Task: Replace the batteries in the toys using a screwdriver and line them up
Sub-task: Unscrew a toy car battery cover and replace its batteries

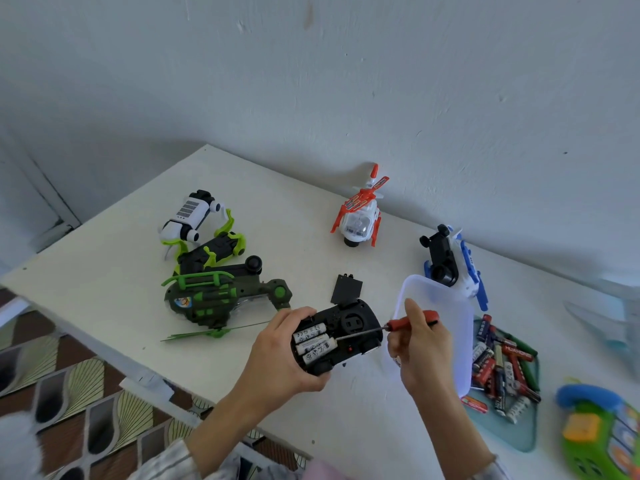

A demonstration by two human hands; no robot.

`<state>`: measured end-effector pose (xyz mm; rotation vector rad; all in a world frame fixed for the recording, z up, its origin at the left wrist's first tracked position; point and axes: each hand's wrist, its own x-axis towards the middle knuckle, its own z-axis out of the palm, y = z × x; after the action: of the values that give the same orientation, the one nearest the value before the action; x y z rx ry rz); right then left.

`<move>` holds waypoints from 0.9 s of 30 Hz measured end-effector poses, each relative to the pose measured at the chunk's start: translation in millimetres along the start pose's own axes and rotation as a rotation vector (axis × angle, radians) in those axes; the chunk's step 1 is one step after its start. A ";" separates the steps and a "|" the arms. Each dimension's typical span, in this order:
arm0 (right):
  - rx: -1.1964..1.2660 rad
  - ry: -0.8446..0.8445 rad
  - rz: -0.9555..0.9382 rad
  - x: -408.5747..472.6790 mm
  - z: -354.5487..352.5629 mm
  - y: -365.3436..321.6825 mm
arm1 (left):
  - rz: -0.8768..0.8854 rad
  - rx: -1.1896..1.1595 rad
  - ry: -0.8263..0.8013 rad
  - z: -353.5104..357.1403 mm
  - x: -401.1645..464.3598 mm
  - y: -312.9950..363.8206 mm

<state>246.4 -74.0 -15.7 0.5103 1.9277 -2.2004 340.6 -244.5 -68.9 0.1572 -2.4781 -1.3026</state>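
We work at one white tabletop (104,278) set against a pale wall. On it we count six toys. The largest is a dark green helicopter (221,296) lying on its side at the left, touching a black-and-green toy (214,251) and, behind that, a white-and-black toy (188,218). One red-and-white helicopter (360,216) stands upright near the wall, one blue-and-white helicopter (453,265) lies tipped over to its right, and one green-and-blue toy phone (602,431) sits at the right edge. One translucent white lid (450,327) leans over a teal tray (519,431) holding a heap of loose batteries (502,368), too many to count. Our left hand (277,358) grips one black toy car (346,327) belly-up above the tabletop, its compartment showing three white batteries (313,342). Our right hand (419,348) pinches one red-handled screwdriver (408,322), its tip at those cells. One black battery cover (346,289) lies just beyond the car.
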 end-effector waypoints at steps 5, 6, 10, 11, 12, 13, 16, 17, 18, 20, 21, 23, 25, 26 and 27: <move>-0.104 -0.139 -0.111 -11.4 1.7 -15.3 | 0.004 0.051 -0.021 4.7 0.2 2.9; -0.216 -0.195 -0.161 -17.0 4.0 -17.1 | 0.000 0.062 -0.025 5.5 0.2 2.9; -0.886 -0.339 -0.333 -36.3 12.3 -2.4 | -0.043 0.081 -0.016 7.7 1.2 2.5; -1.047 -0.352 -0.373 -41.0 14.7 3.4 | -0.055 0.081 -0.016 7.7 1.6 2.7; -1.144 -0.369 -0.403 -45.4 16.7 8.2 | -0.063 0.081 -0.018 7.7 1.8 2.5; -1.184 -0.381 -0.419 -48.6 18.4 12.3 | -0.068 0.078 -0.021 7.5 2.4 2.6; -1.127 -0.362 -0.443 -53.5 21.5 15.4 | -0.075 0.073 -0.019 7.0 2.7 3.6; -1.083 -0.353 -0.458 -53.7 22.4 16.2 | -0.076 0.077 -0.014 6.8 2.6 3.6; -1.030 -0.339 -0.469 -54.7 22.6 15.5 | -0.074 0.085 -0.011 7.0 2.9 4.7; -0.924 -0.346 -0.478 -55.5 24.2 19.2 | -0.074 0.103 -0.012 7.0 2.6 5.2; -0.845 -0.349 -0.465 -56.6 23.9 19.9 | -0.070 0.110 -0.017 7.7 2.9 5.7; -0.685 -0.353 -0.409 -57.3 23.4 16.6 | -0.067 0.112 -0.031 8.7 3.6 5.9; -0.545 -0.295 -0.374 -49.6 17.9 7.2 | -0.073 0.108 -0.035 8.6 4.1 6.6; -0.486 -0.228 -0.376 -41.1 12.3 1.6 | -0.077 0.109 -0.033 8.0 4.1 6.9; -0.446 -0.148 -0.380 -31.3 5.1 -3.8 | -0.082 0.107 -0.028 7.8 4.0 6.2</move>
<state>273.3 -81.4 -0.2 -0.0931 2.4846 -1.8252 334.6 -235.9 -66.9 0.2711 -2.5915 -1.2114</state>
